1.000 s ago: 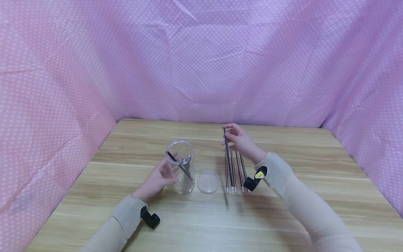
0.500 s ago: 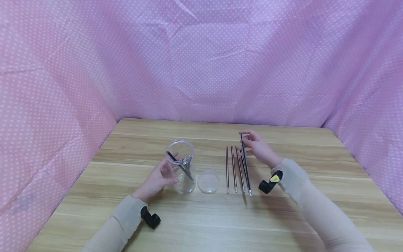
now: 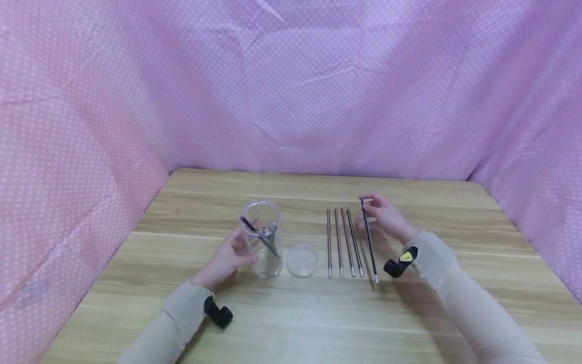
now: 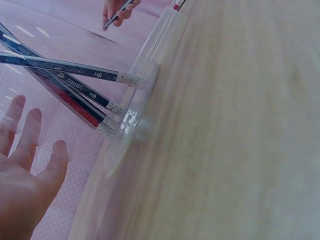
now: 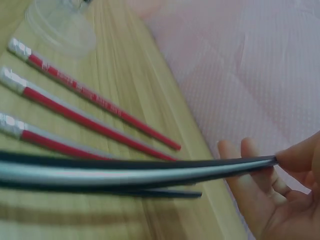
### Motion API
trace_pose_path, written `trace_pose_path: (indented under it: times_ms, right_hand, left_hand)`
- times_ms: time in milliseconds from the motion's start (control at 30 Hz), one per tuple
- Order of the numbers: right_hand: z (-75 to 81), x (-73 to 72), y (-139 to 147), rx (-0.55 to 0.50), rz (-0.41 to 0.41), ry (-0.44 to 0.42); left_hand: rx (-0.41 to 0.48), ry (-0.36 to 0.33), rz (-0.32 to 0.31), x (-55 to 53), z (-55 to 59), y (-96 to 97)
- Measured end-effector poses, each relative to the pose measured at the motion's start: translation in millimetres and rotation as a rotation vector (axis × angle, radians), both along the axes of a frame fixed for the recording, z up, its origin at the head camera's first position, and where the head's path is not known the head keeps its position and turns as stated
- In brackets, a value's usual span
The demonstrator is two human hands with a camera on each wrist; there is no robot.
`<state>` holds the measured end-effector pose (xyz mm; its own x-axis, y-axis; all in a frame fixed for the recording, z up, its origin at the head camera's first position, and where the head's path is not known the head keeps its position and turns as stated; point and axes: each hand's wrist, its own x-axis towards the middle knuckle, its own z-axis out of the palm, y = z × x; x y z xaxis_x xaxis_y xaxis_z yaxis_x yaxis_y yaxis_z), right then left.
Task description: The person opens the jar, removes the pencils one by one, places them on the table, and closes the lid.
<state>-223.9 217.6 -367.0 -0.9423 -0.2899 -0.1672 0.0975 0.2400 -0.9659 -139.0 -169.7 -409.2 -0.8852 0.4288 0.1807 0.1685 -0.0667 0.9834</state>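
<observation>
Beside four pencils (image 3: 339, 242) on the table (image 3: 291, 323), the right hand (image 3: 385, 215) pinches a black pencil (image 3: 369, 240) near one end, while the left hand (image 3: 227, 258) holds the upright jar (image 3: 267, 268), fingers spread around it.

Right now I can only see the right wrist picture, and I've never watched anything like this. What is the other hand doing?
Observer: The left hand holds a clear jar, with its thumb on the near side.
Operator: Is there anything inside it?
Observer: Yes, pencils, at least two of them marked HB.
Operator: And this dark pencil runs out of my picture. How does it end?
Observer: In a light-coloured tip.
</observation>
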Motion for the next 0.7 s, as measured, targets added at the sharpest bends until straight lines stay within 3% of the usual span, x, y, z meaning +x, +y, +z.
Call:
trace_pose_path:
  times_ms: [367, 700]
  right_hand:
    - [-19.6, -12.2, 13.5, -0.029, 0.025, -0.128]
    - [-38.2, -29.0, 15.6, -0.050, -0.023, -0.139]
  left_hand:
    - [0.012, 0.015, -0.014, -2.4, -4.1, -0.8]
    - [-0.019, -0.009, -0.003, 1.4, 0.9, -0.1]
